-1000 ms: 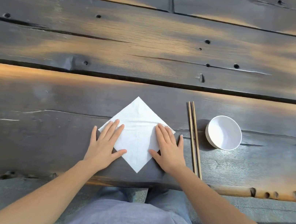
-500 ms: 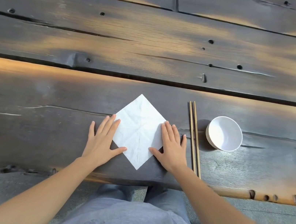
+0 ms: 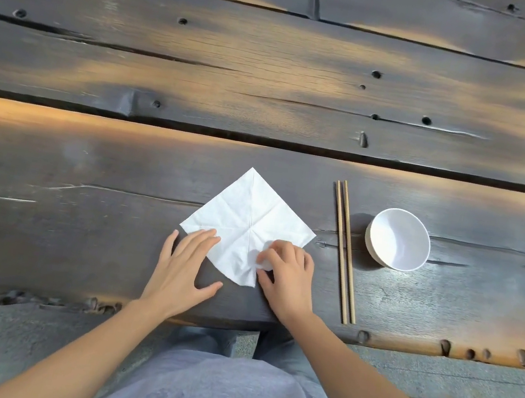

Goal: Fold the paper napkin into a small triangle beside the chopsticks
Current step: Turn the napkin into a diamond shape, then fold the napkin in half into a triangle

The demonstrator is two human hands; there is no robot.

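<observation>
Pinching one napkin [image 3: 244, 220], right hand [image 3: 290, 274] grips its corner; left hand [image 3: 183, 262] flat, released; two chopsticks [image 3: 345, 252], one bowl [image 3: 398, 239].

The right hand [image 3: 288, 276] no longer lies flat on the paper napkin [image 3: 247, 224]: its fingers are now curled, pinching the near right edge, which lifts and crumples slightly by the near corner. The left hand [image 3: 184, 267] sits lower and farther left, only its fingertips [image 3: 209, 235] on the paper, so the napkin's left corner is now uncovered.
</observation>
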